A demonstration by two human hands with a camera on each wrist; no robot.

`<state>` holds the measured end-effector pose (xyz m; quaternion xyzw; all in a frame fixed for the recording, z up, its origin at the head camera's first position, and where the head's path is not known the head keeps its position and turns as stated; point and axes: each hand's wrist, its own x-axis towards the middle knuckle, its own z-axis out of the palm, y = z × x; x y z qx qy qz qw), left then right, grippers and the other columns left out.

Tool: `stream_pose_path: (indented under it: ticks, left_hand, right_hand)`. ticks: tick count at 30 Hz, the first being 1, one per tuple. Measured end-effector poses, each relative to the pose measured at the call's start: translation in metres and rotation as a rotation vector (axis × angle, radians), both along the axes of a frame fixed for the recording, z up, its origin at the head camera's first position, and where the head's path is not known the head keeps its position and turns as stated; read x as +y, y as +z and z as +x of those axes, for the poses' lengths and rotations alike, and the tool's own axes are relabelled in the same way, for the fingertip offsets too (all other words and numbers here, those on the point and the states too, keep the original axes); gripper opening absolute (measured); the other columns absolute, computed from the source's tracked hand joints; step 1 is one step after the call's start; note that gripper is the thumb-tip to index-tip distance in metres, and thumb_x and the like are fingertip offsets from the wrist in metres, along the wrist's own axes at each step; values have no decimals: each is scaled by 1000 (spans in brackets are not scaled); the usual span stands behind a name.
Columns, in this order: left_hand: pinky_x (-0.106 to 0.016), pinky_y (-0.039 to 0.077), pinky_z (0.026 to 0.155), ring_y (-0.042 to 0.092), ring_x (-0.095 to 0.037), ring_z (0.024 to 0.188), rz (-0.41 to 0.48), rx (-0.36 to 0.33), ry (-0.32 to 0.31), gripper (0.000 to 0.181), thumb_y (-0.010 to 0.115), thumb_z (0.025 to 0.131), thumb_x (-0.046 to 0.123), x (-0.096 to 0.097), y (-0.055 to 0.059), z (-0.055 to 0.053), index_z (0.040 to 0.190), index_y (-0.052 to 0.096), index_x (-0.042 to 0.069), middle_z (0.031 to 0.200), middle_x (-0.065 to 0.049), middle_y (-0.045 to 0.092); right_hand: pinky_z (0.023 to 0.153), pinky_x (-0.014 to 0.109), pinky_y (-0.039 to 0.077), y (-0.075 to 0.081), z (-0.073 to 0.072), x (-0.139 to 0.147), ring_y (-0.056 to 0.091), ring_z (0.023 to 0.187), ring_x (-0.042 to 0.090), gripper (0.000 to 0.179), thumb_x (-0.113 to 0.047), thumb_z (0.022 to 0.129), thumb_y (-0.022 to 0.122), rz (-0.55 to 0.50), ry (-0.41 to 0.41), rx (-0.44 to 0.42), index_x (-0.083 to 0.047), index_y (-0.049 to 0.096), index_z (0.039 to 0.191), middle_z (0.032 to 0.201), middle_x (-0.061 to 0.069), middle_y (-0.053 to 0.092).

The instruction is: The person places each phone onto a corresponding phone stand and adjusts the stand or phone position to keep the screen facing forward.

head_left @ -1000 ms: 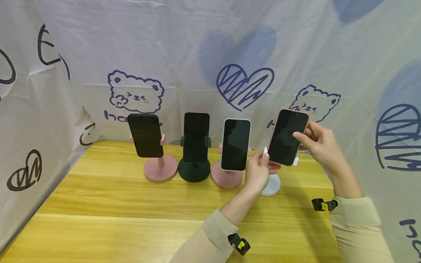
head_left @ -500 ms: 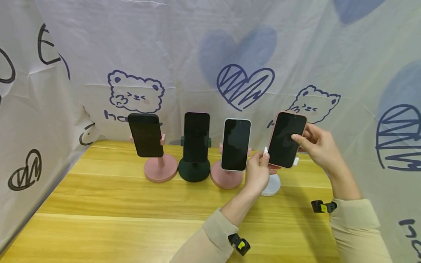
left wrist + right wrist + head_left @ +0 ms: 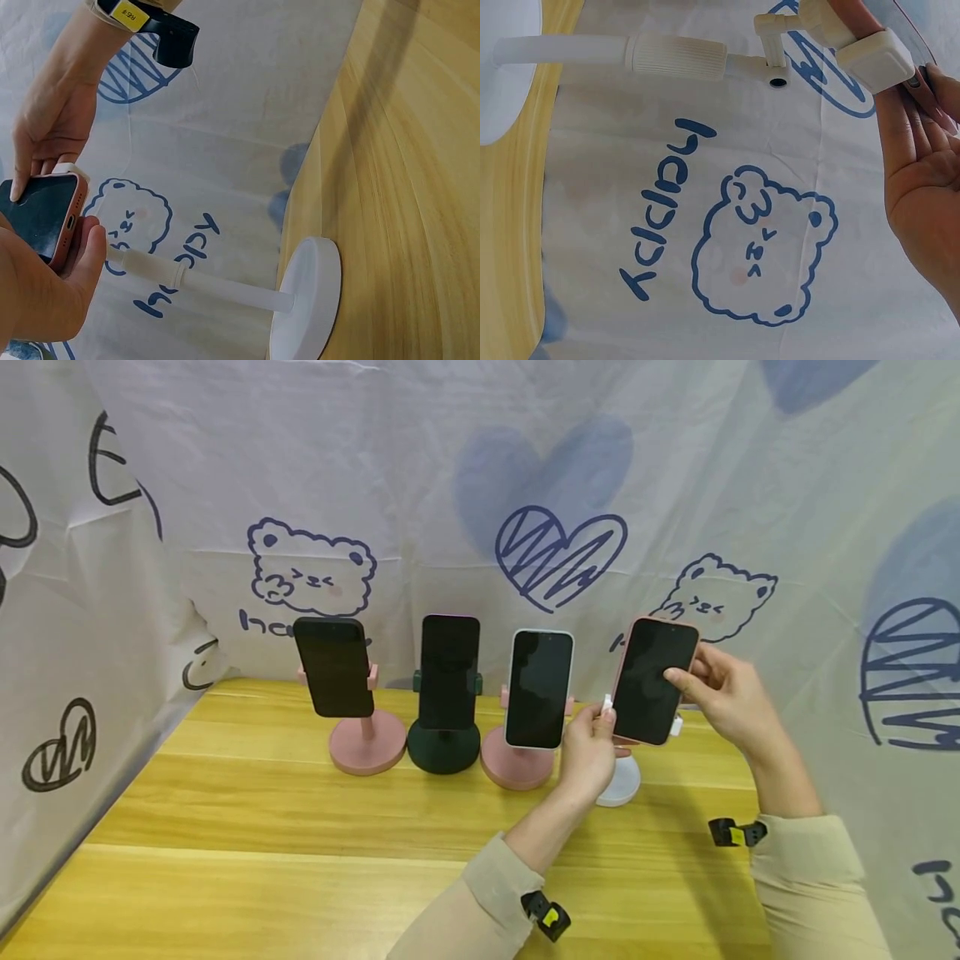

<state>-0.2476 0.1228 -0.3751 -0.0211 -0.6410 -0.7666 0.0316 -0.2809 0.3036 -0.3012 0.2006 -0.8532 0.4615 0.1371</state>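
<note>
A pink-cased smartphone (image 3: 654, 681) leans, screen forward, between the white side clips of a white phone stand (image 3: 621, 783). With thumb on the screen and fingers behind, my right hand (image 3: 726, 693) pinches the phone's right edge. My left hand (image 3: 588, 756) grips the stand's holder at the lower left, its thumb by the left clip and fingers reaching behind. The left wrist view shows the phone's bottom edge and the round white base (image 3: 307, 300). In the right wrist view, the right clip (image 3: 876, 60) lies against the phone's side, above the ribbed stem (image 3: 679, 56).
To the left stand a pink stand (image 3: 517, 760) with a white-edged phone (image 3: 538, 689), a dark green stand (image 3: 444, 752) with a dark phone (image 3: 448, 672), and another pink stand (image 3: 367, 745) with a black phone (image 3: 333, 667). Printed cloth (image 3: 435, 485) hangs behind the wooden table (image 3: 300, 818).
The pink-cased phone has moved slightly down between the white clips, and my right hand has come down with it. My left hand has stayed on the holder.
</note>
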Motion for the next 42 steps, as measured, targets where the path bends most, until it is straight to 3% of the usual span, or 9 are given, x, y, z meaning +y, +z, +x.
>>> stream_pose_path:
  ticks: [10,21,24,28,34,42]
  left_hand:
    - [-34,64,78,76,-30,83,-11,43,-3,31,49,111,16,-1,-2,1,131,61,-4,112,-14,71]
    - [-33,61,85,73,-20,84,-70,53,25,27,51,110,17,1,-3,-1,123,66,-2,102,-9,72]
    - [-31,57,81,65,-15,86,-97,68,42,27,53,110,17,0,-4,-3,121,67,-2,100,-7,71]
    - [-32,52,83,58,-13,92,-121,76,50,27,54,109,18,0,-6,-4,121,68,-1,105,-7,70]
    - [-34,51,84,57,-14,93,-122,69,56,27,54,110,20,1,-7,-3,121,68,0,106,-6,70]
    - [-36,52,87,59,-14,95,-121,65,72,28,53,110,19,2,-6,-3,122,68,0,106,-7,70]
  right_hand:
    - [75,17,60,-5,3,0,72,85,0,38,-5,102,66,-17,16,15,13,57,135,101,-23,72]
    - [75,15,58,-10,3,0,70,85,-1,38,-7,102,67,-10,-10,11,12,59,133,100,-24,72]
    - [64,12,53,-13,4,0,64,74,0,36,-9,102,68,9,-27,11,10,61,131,95,-22,72]
    - [50,22,40,-18,8,-1,49,61,7,29,-9,101,69,30,-52,31,9,64,124,85,-19,69]
    - [56,17,46,-22,11,-2,60,69,3,35,-8,101,69,6,-41,41,9,63,130,97,-26,71]
    - [46,30,35,-23,11,-4,54,64,7,40,-6,101,68,13,-7,42,8,60,138,101,-26,70]
